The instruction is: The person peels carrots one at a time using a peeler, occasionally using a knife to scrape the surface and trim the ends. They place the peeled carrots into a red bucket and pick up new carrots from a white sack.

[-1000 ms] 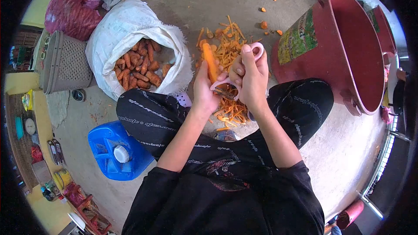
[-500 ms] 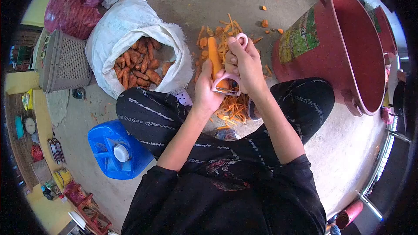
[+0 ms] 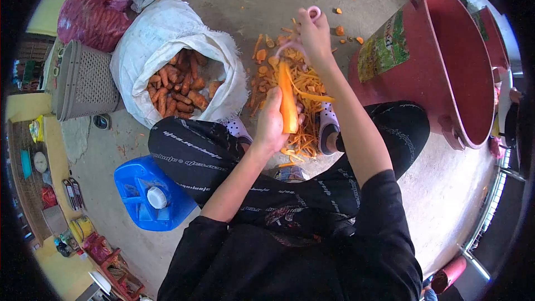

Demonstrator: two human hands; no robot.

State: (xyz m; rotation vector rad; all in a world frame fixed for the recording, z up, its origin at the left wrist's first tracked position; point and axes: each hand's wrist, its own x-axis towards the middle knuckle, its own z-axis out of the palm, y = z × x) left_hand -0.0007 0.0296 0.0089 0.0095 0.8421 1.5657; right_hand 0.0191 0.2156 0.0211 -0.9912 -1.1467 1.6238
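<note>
My left hand (image 3: 273, 122) is closed around the thick end of a bright orange peeled carrot (image 3: 287, 100), which points away from me. My right hand (image 3: 314, 36) grips a pink peeler (image 3: 291, 45) by its handle, whose looped end sticks out above the fingers. The peeler's wide head is at the far tip of the carrot; whether the blade touches it I cannot make out. Below both hands lies a heap of orange peelings (image 3: 304, 83) on the floor, with a strip of peel hanging beside the carrot.
Left of the peelings, a white sack (image 3: 150, 39) stands open with unpeeled carrots (image 3: 178, 83) inside. A large red bucket (image 3: 384, 72) is on the right. A blue jerrycan (image 3: 145, 195) sits by my left knee, and a grey basket (image 3: 89, 78) farther left.
My right hand and the peeler have moved away from me, from the carrot's near end to its far tip. The carrot has shifted slightly nearer to me in my left hand.
</note>
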